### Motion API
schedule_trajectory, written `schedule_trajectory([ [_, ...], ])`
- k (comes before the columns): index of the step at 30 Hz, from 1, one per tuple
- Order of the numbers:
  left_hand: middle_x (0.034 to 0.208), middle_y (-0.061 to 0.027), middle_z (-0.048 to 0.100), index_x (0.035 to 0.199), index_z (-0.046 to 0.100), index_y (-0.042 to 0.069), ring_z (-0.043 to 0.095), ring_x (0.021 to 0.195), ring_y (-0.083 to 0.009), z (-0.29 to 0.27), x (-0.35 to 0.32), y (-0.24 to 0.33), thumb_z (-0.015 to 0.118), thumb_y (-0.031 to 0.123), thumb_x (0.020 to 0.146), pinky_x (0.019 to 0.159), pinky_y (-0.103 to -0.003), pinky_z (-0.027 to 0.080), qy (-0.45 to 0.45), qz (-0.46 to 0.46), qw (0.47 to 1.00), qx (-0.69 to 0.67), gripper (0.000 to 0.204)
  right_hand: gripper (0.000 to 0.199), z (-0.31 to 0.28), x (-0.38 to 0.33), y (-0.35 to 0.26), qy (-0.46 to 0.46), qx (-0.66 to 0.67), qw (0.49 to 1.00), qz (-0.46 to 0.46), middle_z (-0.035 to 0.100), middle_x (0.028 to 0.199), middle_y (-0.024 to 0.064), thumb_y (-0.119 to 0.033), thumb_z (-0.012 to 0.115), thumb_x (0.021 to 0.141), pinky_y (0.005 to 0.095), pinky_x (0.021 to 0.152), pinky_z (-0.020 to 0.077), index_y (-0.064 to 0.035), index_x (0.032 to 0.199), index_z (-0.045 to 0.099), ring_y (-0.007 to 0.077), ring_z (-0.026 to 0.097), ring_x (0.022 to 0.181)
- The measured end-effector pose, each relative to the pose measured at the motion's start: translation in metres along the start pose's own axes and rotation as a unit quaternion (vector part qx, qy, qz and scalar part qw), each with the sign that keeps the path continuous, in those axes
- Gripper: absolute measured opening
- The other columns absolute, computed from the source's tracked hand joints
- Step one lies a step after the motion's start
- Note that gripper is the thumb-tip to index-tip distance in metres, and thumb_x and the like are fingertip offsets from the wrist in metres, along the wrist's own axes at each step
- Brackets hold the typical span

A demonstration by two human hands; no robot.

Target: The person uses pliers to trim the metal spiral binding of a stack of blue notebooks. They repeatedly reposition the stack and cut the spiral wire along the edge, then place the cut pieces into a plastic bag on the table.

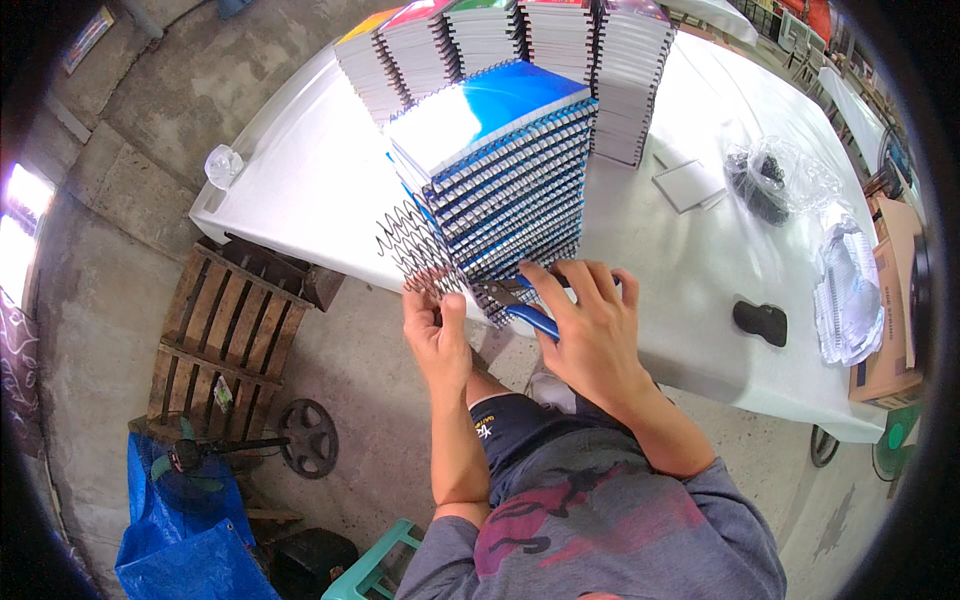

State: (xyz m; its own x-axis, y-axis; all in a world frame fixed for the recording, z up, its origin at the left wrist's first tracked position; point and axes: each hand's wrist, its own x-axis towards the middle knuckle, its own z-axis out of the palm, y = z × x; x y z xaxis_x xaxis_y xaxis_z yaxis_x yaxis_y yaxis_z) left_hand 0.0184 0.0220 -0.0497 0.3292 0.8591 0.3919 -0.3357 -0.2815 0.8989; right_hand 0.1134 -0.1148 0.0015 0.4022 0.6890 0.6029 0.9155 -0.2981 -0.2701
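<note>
A tall stack of spiral-bound notebooks with blue covers (pixel 520 92) stands at the table's near edge in front of me. Loose ends of black spiral coils (pixel 402 238) stick out past the stack's left side. My left hand (pixel 438 340) is closed, thumb against fingers, on a coil end low at the stack's near left corner. In my right hand (pixel 600 325) is a pair of blue-handled pliers (pixel 533 320), their jaws pointing left at the coils by that corner. Whether the jaws touch a wire is too small to tell.
Behind the blue stack stand several taller stacks of bound books (pixel 630 85). To the right lie white cards (pixel 690 185), a clear plastic bag with black coils (pixel 765 180), a black object (pixel 760 323) and crumpled white material (pixel 848 285). A cardboard box (pixel 890 290) stands beyond; a wooden pallet (pixel 220 335) is left.
</note>
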Motion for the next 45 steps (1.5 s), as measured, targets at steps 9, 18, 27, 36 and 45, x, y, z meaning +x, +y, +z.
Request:
schedule_trajectory([
  [9,0.07,0.0048,0.042,0.103,0.046,0.008,0.034,0.055,-0.0023,0.018,0.003,-0.01,0.04,0.04,0.099,0.047,-0.018,0.026,-0.003,0.068,0.997,0.031,0.033,0.057,0.002,0.001,-0.001,-0.029,0.013,0.999,0.006,0.051,0.095,0.0037,-0.018,0.074,0.063,0.0425,0.074,0.0376,-0.0153,0.117,0.055,0.0224,0.053,0.09],
  [18,0.07,0.0042,0.042,0.101,0.046,0.008,0.035,0.055,-0.0026,0.019,0.004,-0.01,0.038,0.043,0.098,0.047,-0.018,0.026,-0.011,0.066,0.998,0.001,0.036,0.054,0.002,0.003,-0.003,0.001,0.007,1.0,-0.007,0.051,0.09,0.0037,-0.018,0.074,0.063,0.0401,0.071,0.0382,-0.0151,0.114,0.057,0.0219,0.053,0.085],
  [27,0.074,0.0044,0.045,0.104,0.044,0.008,0.036,0.056,-0.0012,0.023,0.005,-0.017,0.043,0.042,0.097,0.046,-0.017,0.027,-0.022,0.091,0.993,-0.066,0.035,0.052,0.014,0.0,0.002,-0.026,0.022,0.999,-0.002,0.054,0.081,0.0047,-0.018,0.073,0.061,0.0376,0.06,0.0463,-0.0143,0.11,0.057,0.0237,0.058,0.073],
  [36,0.078,0.0038,0.048,0.107,0.043,0.006,0.036,0.056,-0.0003,0.021,0.005,-0.016,0.044,0.038,0.097,0.047,-0.016,0.026,-0.014,0.099,0.994,-0.045,0.034,0.05,0.016,-0.002,0.003,-0.033,0.053,0.998,0.017,0.053,0.079,0.0043,-0.015,0.072,0.062,0.0367,0.06,0.0474,-0.0152,0.11,0.057,0.0242,0.059,0.072],
  [45,0.071,0.007,0.045,0.101,0.045,0.006,0.031,0.053,0.0016,0.008,0.002,-0.006,0.043,0.029,0.099,0.045,-0.016,0.022,-0.072,0.031,0.988,-0.132,0.023,0.058,0.001,-0.005,0.006,0.023,0.02,0.999,0.017,0.055,0.099,0.0035,-0.015,0.073,0.063,0.0419,0.085,0.0319,-0.0161,0.118,0.054,0.0223,0.052,0.096],
])
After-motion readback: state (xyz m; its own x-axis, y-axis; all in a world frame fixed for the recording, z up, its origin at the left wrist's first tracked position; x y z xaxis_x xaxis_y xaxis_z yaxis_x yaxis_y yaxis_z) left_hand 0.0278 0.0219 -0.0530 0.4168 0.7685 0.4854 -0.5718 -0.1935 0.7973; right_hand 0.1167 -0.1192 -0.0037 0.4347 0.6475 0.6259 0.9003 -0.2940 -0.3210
